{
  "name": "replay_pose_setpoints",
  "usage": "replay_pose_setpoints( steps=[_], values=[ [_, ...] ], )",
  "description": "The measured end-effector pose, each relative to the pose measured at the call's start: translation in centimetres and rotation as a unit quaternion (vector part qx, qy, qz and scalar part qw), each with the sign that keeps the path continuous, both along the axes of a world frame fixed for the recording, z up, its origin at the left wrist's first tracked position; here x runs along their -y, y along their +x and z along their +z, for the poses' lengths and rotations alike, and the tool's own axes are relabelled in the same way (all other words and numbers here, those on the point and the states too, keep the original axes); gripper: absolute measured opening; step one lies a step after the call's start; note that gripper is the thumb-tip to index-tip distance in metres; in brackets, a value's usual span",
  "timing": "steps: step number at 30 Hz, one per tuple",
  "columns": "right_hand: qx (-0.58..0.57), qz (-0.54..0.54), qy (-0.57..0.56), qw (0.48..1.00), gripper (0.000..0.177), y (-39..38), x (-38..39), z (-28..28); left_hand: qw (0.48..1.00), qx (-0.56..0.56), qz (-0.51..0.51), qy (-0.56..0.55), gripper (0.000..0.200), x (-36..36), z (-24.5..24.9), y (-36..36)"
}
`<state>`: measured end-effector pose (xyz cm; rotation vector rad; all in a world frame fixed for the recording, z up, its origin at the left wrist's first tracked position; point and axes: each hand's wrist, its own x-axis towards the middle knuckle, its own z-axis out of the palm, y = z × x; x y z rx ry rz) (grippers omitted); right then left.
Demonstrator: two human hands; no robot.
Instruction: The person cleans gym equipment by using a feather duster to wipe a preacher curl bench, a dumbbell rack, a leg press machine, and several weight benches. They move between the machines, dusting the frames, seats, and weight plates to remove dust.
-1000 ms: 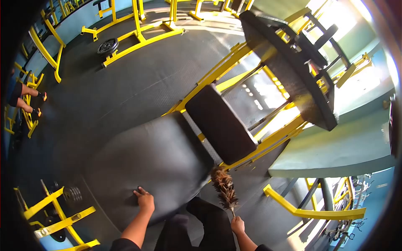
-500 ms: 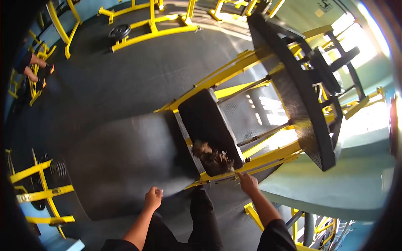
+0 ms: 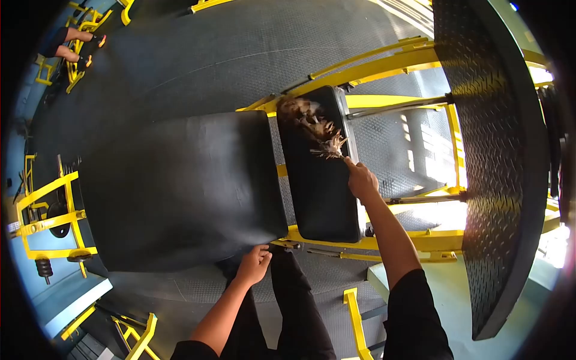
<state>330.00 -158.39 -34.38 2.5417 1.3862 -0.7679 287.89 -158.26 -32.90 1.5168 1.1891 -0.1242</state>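
Observation:
My right hand (image 3: 362, 180) is closed round the handle end of a brown feather duster (image 3: 312, 125). The duster's feathers lie over the upper part of a narrow black pad (image 3: 321, 192) on a yellow-framed machine. My left hand (image 3: 255, 265) is near the lower right corner of a large black padded board (image 3: 186, 186), its fingers curled; whether it touches the edge or holds anything is hard to see.
A large black footplate (image 3: 495, 168) with a tread pattern stands at the right. Yellow rails (image 3: 414, 241) run beside the pad. Weight equipment (image 3: 57, 219) is at the left. A person's legs (image 3: 78, 45) show at the upper left.
The duster and my right hand have moved up along the narrow pad. My left hand has come nearer to the large pad's lower right corner. The view has shifted.

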Motion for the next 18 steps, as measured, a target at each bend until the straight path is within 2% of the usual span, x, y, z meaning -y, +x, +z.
replay_pose_setpoints(
  steps=[4, 8, 13, 15, 17, 18],
  values=[
    [0.000, -0.034, 0.033, 0.999, 0.049, 1.4, -2.5, -0.3, 0.999, -0.043, 0.018, -0.004, 0.036, 0.5, 0.4, -2.1],
    [0.033, -0.057, 0.053, 0.996, 0.050, 3.2, -0.3, 0.1, 0.997, -0.069, 0.028, 0.005, 0.037, 0.6, 0.6, -3.9],
    [0.059, -0.084, 0.100, 0.990, 0.051, 5.0, 7.5, 1.4, 0.996, -0.089, 0.032, 0.003, 0.035, 0.6, 0.7, -4.3],
    [0.033, -0.047, 0.088, 0.994, 0.040, 4.2, 11.3, 2.6, 0.997, -0.077, 0.026, 0.000, 0.037, 0.8, 0.3, -4.0],
    [0.030, -0.096, 0.109, 0.989, 0.040, 3.2, 15.1, 4.2, 0.997, -0.068, 0.025, -0.015, 0.038, 1.0, 0.3, -3.6],
    [0.019, -0.099, 0.144, 0.984, 0.041, 2.8, 18.2, 3.2, 0.998, -0.064, 0.023, -0.017, 0.038, 1.3, 0.3, -3.5]
  ],
)
